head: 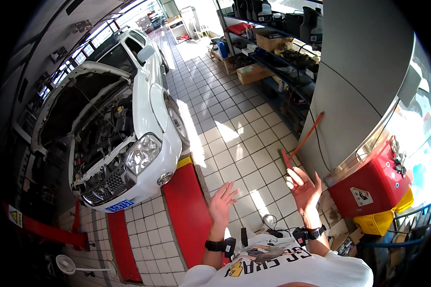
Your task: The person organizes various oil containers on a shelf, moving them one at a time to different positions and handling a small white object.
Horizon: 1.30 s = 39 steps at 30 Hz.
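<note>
My left hand (222,203) is raised before my chest with its fingers spread and nothing in it. To the right, my right hand (304,188) is lifted palm up, empty, fingers apart and slightly curled. Both wrists carry black straps with small devices. Beyond my left hand stands a white pickup truck (149,104), its hood (77,77) raised and propped over the uncovered engine bay (111,114). Behind my right fingertips, a broom (306,135) with an orange handle leans against a grey cabinet or panel.
Red lift runways (186,204) run in the tiled floor (237,150) ahead of the truck. Metal shelving (283,68) with bottles and cardboard boxes lines the right. A red bin-like container (370,179) and a yellow bin (375,221) stand close on my right. A white fan (65,264) is at lower left.
</note>
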Tool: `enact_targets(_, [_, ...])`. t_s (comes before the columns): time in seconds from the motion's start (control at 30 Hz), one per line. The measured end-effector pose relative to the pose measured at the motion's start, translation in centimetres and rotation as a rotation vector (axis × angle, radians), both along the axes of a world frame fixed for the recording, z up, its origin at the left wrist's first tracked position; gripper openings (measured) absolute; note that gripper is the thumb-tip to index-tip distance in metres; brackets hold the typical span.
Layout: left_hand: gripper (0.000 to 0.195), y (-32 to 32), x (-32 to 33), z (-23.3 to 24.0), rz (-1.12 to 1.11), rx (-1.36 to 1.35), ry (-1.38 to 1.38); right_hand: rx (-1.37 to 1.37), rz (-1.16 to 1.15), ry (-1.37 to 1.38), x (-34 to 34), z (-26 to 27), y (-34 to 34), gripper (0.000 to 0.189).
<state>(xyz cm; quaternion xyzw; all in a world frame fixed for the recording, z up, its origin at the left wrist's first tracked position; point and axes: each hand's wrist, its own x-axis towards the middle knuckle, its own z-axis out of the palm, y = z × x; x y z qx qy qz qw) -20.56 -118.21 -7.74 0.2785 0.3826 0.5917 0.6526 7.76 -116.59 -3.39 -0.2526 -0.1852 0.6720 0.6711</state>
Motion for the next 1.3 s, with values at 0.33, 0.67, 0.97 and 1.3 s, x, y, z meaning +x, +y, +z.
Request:
enact_targets(0.33, [0.069, 13.4, -0.7, -1.4, -0.029, -0.026, -0.081, -0.08, -0.064, -0.097, 0.3, -0.3, 12.5, 0.073])
enact_targets(0.67, [0.068, 30.8, -6.8, -2.2, 0.022, -0.001, -0.18, 0.008, 0.013, -0.163, -6.8, 1.6, 31.2, 0.071])
enact_targets(0.97, [0.065, 43.4, -14.6, -1.0, 0.078, 0.064, -0.066, 0.043, 0.161, -0.128, -15.7, 3.3, 46.4, 0.071])
enact_targets(1.3, [0.066, 54.8, -19.9, -2.7, 0.223, -0.047, -0.161, -0.021, 0.301, -0.027, -20.3, -0.7, 62.7, 0.073])
